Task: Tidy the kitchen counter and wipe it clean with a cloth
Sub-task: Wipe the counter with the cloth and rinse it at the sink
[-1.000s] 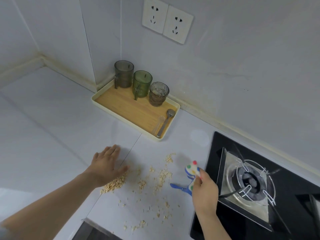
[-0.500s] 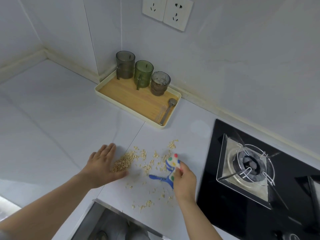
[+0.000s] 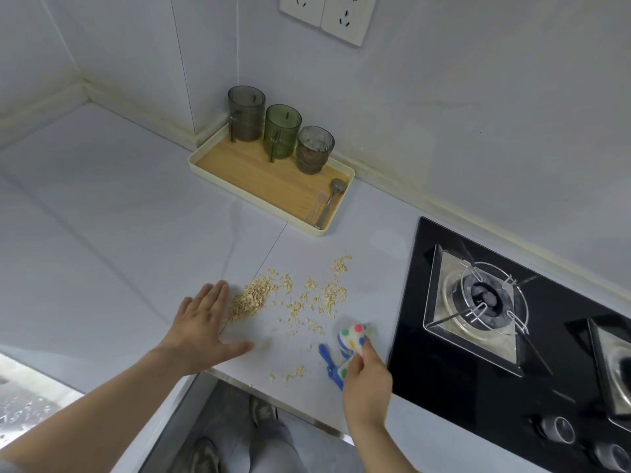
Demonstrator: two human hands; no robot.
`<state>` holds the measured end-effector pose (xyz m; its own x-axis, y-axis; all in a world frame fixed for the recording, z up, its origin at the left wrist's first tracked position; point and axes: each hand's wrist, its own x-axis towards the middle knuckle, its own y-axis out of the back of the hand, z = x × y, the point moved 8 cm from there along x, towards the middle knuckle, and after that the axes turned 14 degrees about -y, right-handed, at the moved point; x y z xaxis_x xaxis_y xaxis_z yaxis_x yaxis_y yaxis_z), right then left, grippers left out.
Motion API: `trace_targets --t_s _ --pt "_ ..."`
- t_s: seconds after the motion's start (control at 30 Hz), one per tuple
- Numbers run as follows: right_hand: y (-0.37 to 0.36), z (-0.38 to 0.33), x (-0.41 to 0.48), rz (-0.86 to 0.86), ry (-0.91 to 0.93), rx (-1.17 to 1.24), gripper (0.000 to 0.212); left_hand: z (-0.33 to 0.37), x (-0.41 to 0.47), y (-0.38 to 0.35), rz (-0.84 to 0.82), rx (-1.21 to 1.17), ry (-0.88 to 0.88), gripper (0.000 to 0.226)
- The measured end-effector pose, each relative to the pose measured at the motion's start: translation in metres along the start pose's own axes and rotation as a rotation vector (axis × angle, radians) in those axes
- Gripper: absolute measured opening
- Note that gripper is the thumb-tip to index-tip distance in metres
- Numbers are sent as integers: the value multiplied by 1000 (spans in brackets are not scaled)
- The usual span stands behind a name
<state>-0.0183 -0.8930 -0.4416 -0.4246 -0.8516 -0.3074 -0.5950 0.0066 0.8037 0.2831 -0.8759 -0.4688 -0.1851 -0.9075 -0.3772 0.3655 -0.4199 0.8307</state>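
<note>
While the spotted cloth [image 3: 353, 337] sits bunched on the worktop [image 3: 102, 216] just beside the gas hob [image 3: 426, 353], my right hand [image 3: 367, 384] has its grip pinching it from above. Oat flakes [image 3: 252, 297] lie scattered between it and my left hand [image 3: 201, 331], which lies flat with fingers spread beside the thickest heap. Tumblers [image 3: 283, 131] and spoon [image 3: 333, 196] sit on the tray [image 3: 239, 190], so tidying looks done. I judge the wiping barely begun.

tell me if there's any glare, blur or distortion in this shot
Head view: wide-angle lens makes wall seams lean; light soft, faint shadow beside the left hand; dull reflections on the black gas hob; washed-out patch lower left; oat flakes sharp.
</note>
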Motion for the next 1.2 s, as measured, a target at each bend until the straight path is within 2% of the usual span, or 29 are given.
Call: trace_targets --t_s 0.13,0.27,0.4,0.53,0.63,0.83,0.93,1.03,1.2 --pt "-14 -28 -7 -153 45 92 36 1 -9 -4 7 -14 0 128" --pt "15 -20 -10 -18 53 130 37 1 -16 -8 23 -34 -17 128" --pt "40 18 -24 98 -7 24 37 2 -24 -13 40 -25 -35 127" --pt "22 45 -37 96 -95 -44 38 3 -28 -17 41 -13 -42 128" --pt "1 42 -51 92 -96 -41 38 1 -33 -20 42 -13 -40 129" --pt "-26 -7 -61 -57 4 88 37 5 -45 -23 52 3 -77 127" --pt "-11 -18 -57 -32 53 131 35 2 -47 -21 60 -15 -93 126" --pt "6 -21 -62 18 168 103 33 -2 -54 -19 77 -23 -113 120" --pt "-12 -34 -94 -140 408 3 31 -8 -71 -27 110 -17 -120 117"
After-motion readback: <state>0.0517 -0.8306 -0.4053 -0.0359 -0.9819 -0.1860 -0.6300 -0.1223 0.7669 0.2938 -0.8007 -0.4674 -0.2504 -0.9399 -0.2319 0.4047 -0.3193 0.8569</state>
